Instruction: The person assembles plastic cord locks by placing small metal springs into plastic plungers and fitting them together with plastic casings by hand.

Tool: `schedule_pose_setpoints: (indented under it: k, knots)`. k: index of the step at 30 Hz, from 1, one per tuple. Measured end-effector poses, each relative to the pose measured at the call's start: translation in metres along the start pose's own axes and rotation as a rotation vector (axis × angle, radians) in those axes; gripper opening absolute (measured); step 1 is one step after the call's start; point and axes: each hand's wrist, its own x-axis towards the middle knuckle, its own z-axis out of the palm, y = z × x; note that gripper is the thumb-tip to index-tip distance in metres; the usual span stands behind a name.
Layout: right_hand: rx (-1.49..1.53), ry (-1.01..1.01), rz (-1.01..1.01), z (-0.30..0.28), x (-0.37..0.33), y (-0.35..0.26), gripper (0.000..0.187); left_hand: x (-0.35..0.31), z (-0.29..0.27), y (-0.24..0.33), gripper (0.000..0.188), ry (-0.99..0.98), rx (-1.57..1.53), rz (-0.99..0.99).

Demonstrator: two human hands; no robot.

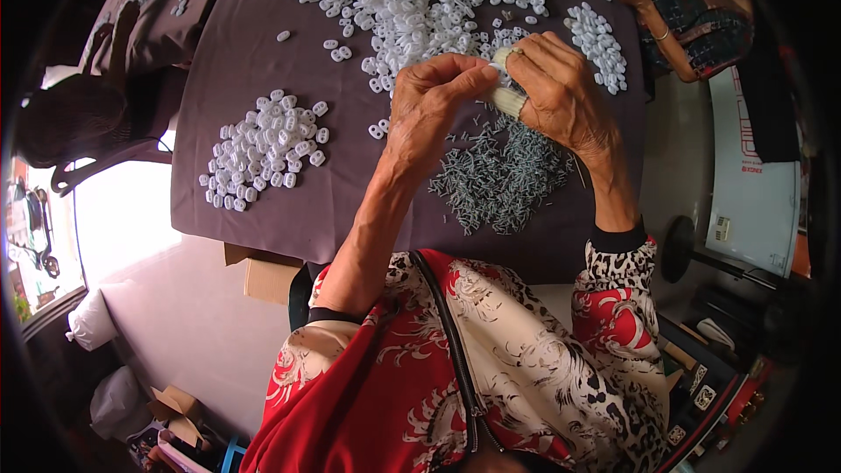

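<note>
Both my hands meet over the far middle of the table, fingertips close together. My left hand (434, 96) is closed in a pinch, thumb and forefinger on a small white plastic piece (498, 69), mostly covered by fingers. My right hand (565, 92) is curled closed against it, with pale ribbed covers (506, 102) on some fingers; what it grips is hidden. Just below my hands lies a heap of small grey screws (504, 180). Beyond them spreads a large pile of white plastic pieces (420, 4) with two openings each. A smaller pile of such pieces (263, 149) sits to the left.
A brown cloth covers the table (350, 201). Another person's arm (661, 31) reaches in at the far right, beside more white pieces (596, 44). At the left stand a dark chair (96, 114) and a second table (180, 22). A cardboard box (270, 278) is below the near edge.
</note>
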Motion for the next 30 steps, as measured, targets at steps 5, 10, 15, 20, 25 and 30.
schedule_pose_setpoints:
  k: [5, 10, 15, 20, 25, 30]
  knots:
    - [-0.031, 0.011, -0.071, -0.001, 0.001, 0.001, 0.019, -0.001, 0.002, 0.003, 0.017, 0.014, 0.073, 0.034]
    - [-0.025, -0.052, -0.090, 0.000, 0.001, 0.004, 0.016, 0.000, 0.000, -0.001, 0.017, 0.034, 0.075, 0.025]
    - [0.035, -0.026, -0.118, 0.000, 0.003, 0.005, 0.016, 0.001, 0.002, -0.003, 0.017, 0.038, 0.039, 0.026]
    - [0.055, -0.020, -0.127, 0.004, 0.001, 0.008, 0.017, 0.003, 0.002, -0.006, 0.016, 0.067, 0.032, -0.009]
    - [0.057, -0.025, -0.130, 0.007, -0.001, 0.012, 0.016, 0.003, 0.003, -0.008, 0.015, 0.081, 0.054, -0.003]
    - [0.055, -0.013, -0.111, 0.006, 0.001, 0.011, 0.015, 0.007, 0.002, -0.012, 0.015, 0.071, 0.038, -0.014]
